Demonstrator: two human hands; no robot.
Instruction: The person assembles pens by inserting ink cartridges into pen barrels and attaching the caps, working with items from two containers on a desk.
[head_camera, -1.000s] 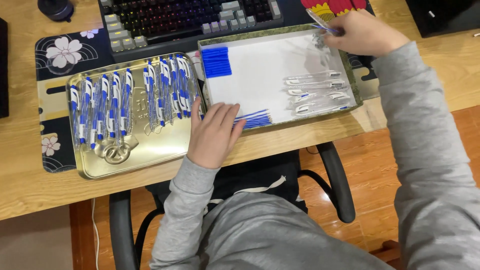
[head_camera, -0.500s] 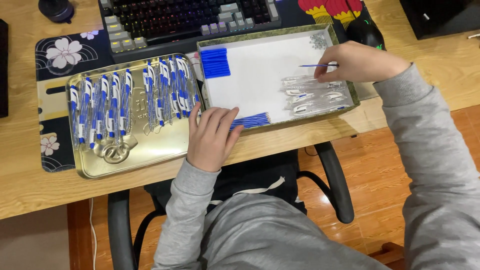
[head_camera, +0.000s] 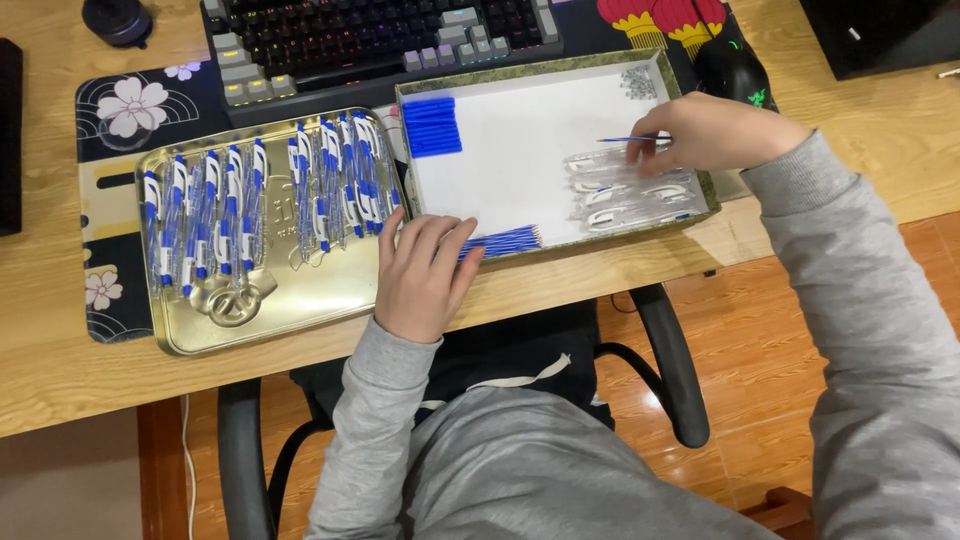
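Two trays (head_camera: 250, 320) (head_camera: 520, 75), one keyboard (head_camera: 380, 40) (pens too many to count)

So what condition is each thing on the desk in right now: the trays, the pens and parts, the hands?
Gold metal tray: open, flat on the desk, rows of finished blue and white pens in it.
White shallow box: open, partly filled.
Blue refills: lying loose at the box's front edge.
Clear pen barrels: unassembled, piled.
Left hand: flat, fingers on the refills.
Right hand: pinching one thin blue refill.

Evenly and brightly lit from above, soft shadows only. Mild glare on the gold tray (head_camera: 300, 300). Sharp throughout, perhaps slightly bowed at the edges.
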